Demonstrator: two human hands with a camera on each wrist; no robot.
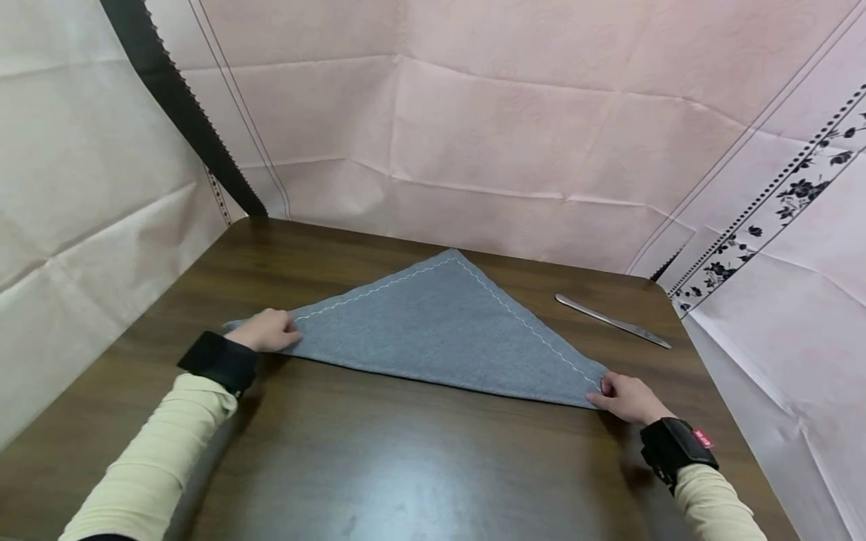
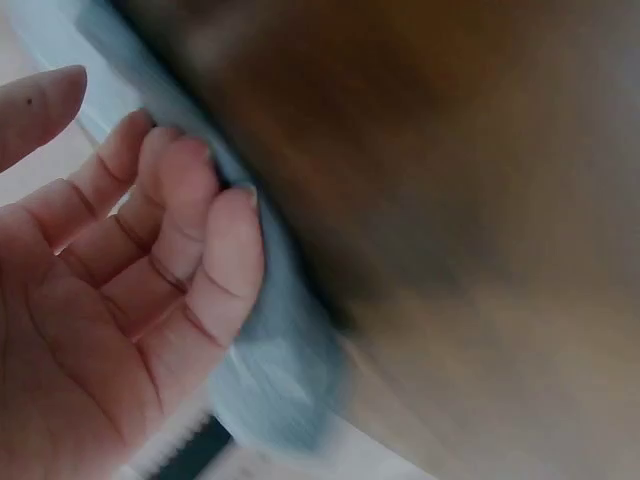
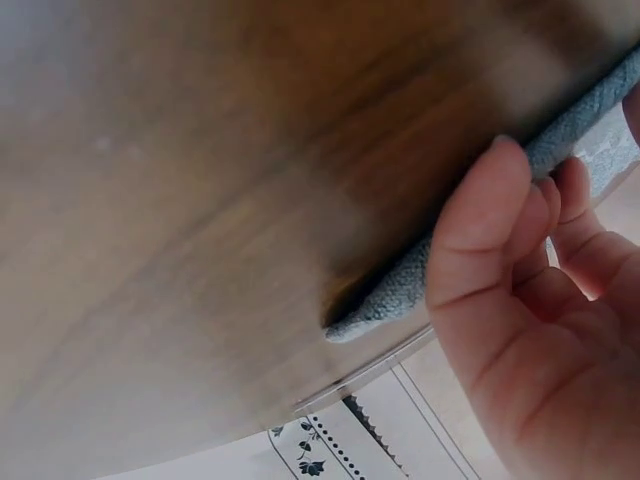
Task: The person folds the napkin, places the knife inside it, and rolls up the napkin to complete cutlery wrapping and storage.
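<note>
Dark wood table (image 1: pixel 379 466), grey cloth (image 1: pixel 446 330) folded into a triangle, left hand (image 1: pixel 269 330) and right hand (image 1: pixel 628 397) each pinching a corner, metal blade (image 1: pixel 612 321) near the far right edge

Both wrist views are blurred across the tabletop (image 2: pixel 470 200). The left hand (image 1: pixel 269 330) covers the cloth's (image 1: pixel 440 330) left corner. The right hand (image 3: pixel 540 330) is cut off by the frame edge.

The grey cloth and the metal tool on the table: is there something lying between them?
No. In the head view only bare dark table shows between the grey cloth and the metal tool; they lie apart.
</note>
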